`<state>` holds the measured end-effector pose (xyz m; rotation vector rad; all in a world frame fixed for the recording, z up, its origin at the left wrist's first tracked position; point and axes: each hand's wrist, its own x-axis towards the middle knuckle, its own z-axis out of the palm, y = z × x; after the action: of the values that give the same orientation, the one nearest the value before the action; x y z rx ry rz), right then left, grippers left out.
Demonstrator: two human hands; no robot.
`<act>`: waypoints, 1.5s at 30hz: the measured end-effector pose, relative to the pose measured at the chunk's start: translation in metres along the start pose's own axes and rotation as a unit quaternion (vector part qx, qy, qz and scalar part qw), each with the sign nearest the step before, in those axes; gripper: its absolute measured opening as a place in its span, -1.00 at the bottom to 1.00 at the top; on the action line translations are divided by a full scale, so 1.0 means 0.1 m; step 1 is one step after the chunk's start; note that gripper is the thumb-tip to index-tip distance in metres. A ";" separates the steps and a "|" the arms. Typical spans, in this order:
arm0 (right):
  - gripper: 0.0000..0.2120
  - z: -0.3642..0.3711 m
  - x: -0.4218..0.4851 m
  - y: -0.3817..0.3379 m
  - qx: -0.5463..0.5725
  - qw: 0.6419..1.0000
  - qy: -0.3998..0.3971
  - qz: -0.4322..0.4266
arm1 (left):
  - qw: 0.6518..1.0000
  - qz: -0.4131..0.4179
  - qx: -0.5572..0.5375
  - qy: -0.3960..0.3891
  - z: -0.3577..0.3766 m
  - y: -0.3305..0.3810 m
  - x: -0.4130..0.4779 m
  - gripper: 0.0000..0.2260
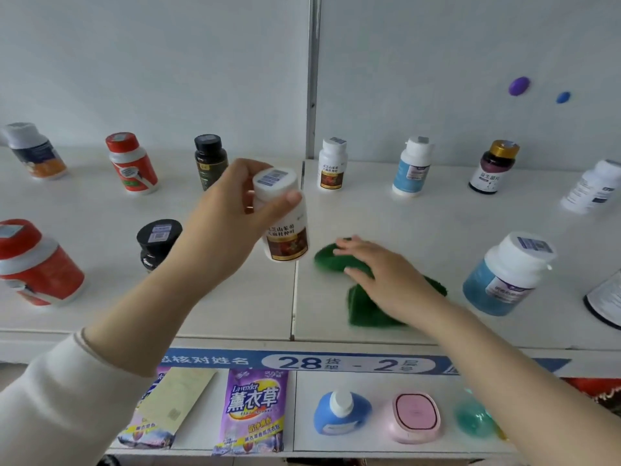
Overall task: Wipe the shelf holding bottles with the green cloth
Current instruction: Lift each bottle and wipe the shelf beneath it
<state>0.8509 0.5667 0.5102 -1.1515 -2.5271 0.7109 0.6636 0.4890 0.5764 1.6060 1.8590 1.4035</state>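
Green cloth [364,307] bunched on white shelf [420,227], right hand [386,274] flat on it, fingers straight. Left hand [232,210] grips white bottle [284,216] lifted beside cloth. Blue bottle [504,277] nearby right; black-capped bottle [156,243] left. Pale back panel [437,62].

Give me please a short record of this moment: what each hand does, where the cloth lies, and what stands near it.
left hand: grips a white bottle near its cap, held above the shelf
right hand: fingers straight, pressing on the green cloth
green cloth: bunched on the shelf, under the right hand
blue bottle: upright, right of the cloth, not touching it
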 end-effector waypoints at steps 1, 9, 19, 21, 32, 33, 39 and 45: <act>-0.63 -0.07 0.21 0.12 -0.018 0.998 0.030 0.049 | 1.000 0.000 -0.001 0.001 -0.01 0.00 0.01 -0.75; -0.61 -0.03 0.73 0.08 -0.099 0.994 0.022 0.046 | 0.999 0.013 0.025 0.027 -0.15 -0.04 0.09 -0.75; -0.62 0.06 -0.35 -0.08 -0.004 0.995 -0.039 -0.091 | 0.999 -0.006 0.028 -0.042 0.16 -0.03 0.00 -0.71; -0.62 0.00 -0.11 0.04 -0.016 1.000 0.008 -0.007 | 0.999 -0.005 0.033 -0.037 0.19 0.00 -0.03 -0.72; -0.73 0.13 -0.76 -0.15 0.071 0.983 -0.007 -0.168 | 0.999 0.003 0.048 -0.008 0.20 0.19 -0.08 -0.74; -0.81 0.07 -0.84 -0.15 0.111 0.984 -0.004 -0.141 | 0.999 0.000 0.052 -0.012 0.20 0.20 -0.10 -0.73; -0.85 -0.20 -0.95 -0.17 0.417 0.898 0.131 0.056 | 0.999 -0.019 0.027 -0.030 0.27 0.19 -0.19 -0.64; -0.80 -0.52 -0.56 -0.23 0.561 0.771 0.256 0.161 | 0.993 -0.009 0.028 -0.115 0.52 0.16 -0.32 -0.71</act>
<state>0.8949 0.5277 0.5642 -1.0431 -1.0491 1.4420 0.7219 0.4833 0.5542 1.6943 1.7858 1.1140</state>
